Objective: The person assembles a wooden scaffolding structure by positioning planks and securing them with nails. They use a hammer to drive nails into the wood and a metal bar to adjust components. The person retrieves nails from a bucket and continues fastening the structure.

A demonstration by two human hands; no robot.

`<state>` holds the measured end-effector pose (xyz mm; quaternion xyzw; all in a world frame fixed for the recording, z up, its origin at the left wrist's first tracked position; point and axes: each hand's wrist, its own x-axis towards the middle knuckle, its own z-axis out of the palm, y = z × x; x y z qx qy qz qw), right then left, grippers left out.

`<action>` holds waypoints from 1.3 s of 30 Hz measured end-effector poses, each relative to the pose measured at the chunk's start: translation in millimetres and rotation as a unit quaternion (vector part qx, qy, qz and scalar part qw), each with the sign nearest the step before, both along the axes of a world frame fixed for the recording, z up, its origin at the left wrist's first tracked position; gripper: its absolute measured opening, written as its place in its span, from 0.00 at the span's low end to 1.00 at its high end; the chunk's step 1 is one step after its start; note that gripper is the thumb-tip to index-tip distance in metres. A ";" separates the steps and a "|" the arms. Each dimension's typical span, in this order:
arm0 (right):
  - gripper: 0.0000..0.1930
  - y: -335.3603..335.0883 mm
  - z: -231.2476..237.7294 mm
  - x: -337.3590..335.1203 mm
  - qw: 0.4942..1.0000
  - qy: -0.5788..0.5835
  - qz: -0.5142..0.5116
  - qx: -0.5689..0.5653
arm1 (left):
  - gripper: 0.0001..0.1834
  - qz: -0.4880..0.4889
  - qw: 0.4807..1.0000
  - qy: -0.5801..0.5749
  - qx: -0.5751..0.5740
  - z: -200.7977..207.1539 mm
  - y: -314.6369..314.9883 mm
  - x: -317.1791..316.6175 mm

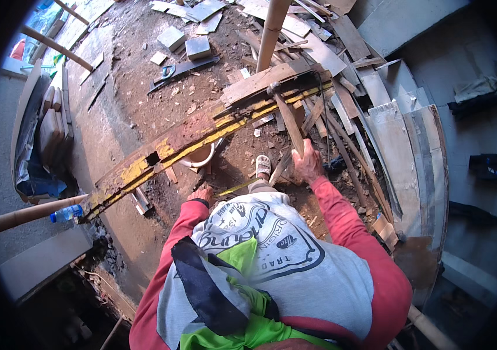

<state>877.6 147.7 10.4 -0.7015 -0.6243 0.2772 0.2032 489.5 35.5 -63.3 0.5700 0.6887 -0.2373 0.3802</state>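
Observation:
My right hand (308,163) is wrapped round the wooden handle of a hammer (288,118). The hammer's head lies over the right part of a long rusty beam with yellow paint (187,140), and I cannot tell if it touches. A weathered wooden board (266,81) rests along that end. Low in front of my body, on the near side of the beam, my left hand (202,195) is closed with its fingers curled; what it holds, if anything, is too small to make out. A thin yellow strip (239,188) runs beside it, over my leg.
Behind the beam a handsaw (181,74) and grey blocks (198,48) lie on the dirt. A pale bucket (200,156) stands under the beam. Loose planks (411,151) pile up at right. A bamboo pole (273,32) rises behind; a plastic bottle (66,213) is by the beam's left end.

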 end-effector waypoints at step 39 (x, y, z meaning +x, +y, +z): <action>0.14 157.6 -30.8 66.6 0.849 0.441 -0.279 0.080 | 0.08 -0.100 0.858 0.059 0.501 74.9 251.7 207.7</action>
